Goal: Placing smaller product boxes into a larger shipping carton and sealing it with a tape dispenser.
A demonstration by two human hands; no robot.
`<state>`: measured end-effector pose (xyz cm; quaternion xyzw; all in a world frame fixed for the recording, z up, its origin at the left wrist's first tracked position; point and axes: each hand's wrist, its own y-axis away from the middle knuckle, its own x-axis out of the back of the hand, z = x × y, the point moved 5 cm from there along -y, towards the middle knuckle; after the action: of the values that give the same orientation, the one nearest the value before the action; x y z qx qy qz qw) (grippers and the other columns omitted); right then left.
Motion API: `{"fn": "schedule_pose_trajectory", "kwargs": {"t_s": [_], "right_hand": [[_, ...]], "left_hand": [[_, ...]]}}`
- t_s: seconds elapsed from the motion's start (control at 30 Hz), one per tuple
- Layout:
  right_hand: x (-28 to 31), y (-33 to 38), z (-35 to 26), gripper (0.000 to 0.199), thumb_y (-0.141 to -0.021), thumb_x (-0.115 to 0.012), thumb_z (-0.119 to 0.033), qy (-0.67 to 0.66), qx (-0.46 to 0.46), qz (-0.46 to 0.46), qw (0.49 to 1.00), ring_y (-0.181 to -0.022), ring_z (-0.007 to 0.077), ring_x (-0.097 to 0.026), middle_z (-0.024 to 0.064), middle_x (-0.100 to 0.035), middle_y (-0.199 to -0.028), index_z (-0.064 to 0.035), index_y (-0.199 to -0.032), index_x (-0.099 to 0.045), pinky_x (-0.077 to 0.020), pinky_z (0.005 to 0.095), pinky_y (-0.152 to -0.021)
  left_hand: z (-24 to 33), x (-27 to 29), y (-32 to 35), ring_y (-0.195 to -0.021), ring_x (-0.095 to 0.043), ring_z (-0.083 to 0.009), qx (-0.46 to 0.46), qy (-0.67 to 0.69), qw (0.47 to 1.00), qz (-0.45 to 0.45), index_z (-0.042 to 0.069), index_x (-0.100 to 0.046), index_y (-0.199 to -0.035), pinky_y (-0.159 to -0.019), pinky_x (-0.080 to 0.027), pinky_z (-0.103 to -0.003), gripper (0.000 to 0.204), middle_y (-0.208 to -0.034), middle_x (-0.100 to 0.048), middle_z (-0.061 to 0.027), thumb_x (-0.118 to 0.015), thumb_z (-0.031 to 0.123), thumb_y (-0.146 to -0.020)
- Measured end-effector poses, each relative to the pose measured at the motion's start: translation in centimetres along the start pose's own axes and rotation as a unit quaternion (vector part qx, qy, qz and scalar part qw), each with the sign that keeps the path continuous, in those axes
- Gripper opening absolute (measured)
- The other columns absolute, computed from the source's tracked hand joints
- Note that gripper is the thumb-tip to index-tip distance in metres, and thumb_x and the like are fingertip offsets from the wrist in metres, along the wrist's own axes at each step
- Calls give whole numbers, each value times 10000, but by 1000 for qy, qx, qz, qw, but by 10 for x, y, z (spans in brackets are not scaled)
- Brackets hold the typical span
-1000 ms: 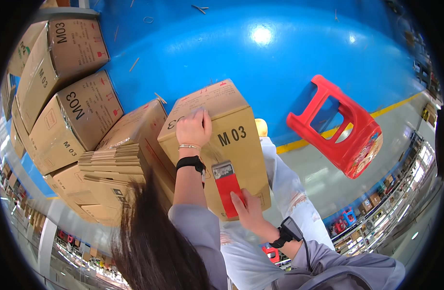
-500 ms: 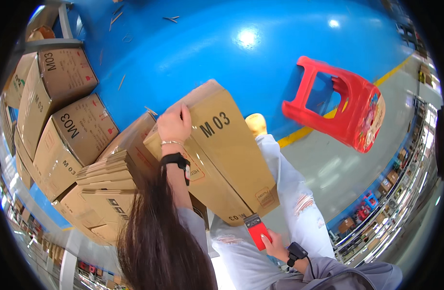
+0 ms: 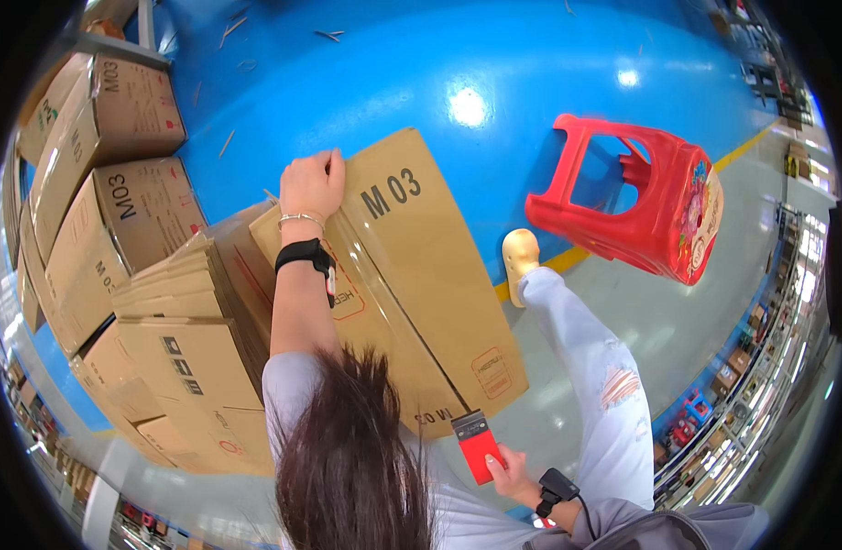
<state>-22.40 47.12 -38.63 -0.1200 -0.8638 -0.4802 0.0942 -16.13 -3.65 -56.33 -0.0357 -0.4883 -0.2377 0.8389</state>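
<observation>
Head: carton (image 3: 439, 275), glossy blue floor (image 3: 375, 78)

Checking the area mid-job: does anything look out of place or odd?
Yes: the red stool at right lies on its side, rather than standing on its legs. Loose thin strips are scattered on the blue floor, upper left, like dropped scraps.

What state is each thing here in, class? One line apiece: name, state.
Box, visible flaps shut
Red tool, held at the box's lower edge
Left hand, curled at the box's upper edge
Right hand, closed around the red tool
Flat cardboard, stacked in layers
Boxes at left, grouped together
Stool, unoccupied
Trousers, ripped at the knee
</observation>
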Motion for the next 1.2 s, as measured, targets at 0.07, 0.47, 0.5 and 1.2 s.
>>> {"fn": "schedule_pose_trajectory", "kwargs": {"t_s": [0.07, 0.47, 0.5, 1.2], "right_hand": [[-1, 8, 9, 202, -880, -560, -187, 6, 9, -17, 1000, -566, 319, -597, 189, -574, -652, 12, -898, -589, -461, 346, -541], [24, 34, 58, 213, -902, -538, -157, 4, 20, -40, 999, -556, 242, -596, 181, -591, -678, 31, -990, -587, -455, 318, -543], [29, 34, 55, 217, -905, -540, -162, 0, 13, -29, 1000, -557, 221, -593, 177, -591, -676, 33, -990, -586, -455, 315, -544], [-18, 36, 50, 241, -910, -570, -217, -28, -4, 77, 997, -563, 148, -579, 149, -589, -645, 23, -899, -589, -454, 313, -536]], "left_hand": [[-2, 4, 4, -607, -588, -393, -9, -18, 1000, 15, 35, -640, -681, -590, -473, -461, 405, -625, -608, -185, -463, 307, -923], [30, -6, 49, -1337, -353, -275, -88, -198, 962, 169, 73, -465, -1333, -1099, -270, -464, 434, -1419, -421, -122, -429, 322, -980], [46, -20, 55, -1402, -257, -269, -99, -198, 966, 133, 86, -380, -1415, -1131, -216, -476, 509, -1494, -331, -105, -442, 332, -975], [75, -65, 135, -1404, -247, -251, -205, -213, 951, 92, 146, -344, -1444, -1138, -219, -461, 489, -1512, -299, -67, -393, 325, -991]]}}
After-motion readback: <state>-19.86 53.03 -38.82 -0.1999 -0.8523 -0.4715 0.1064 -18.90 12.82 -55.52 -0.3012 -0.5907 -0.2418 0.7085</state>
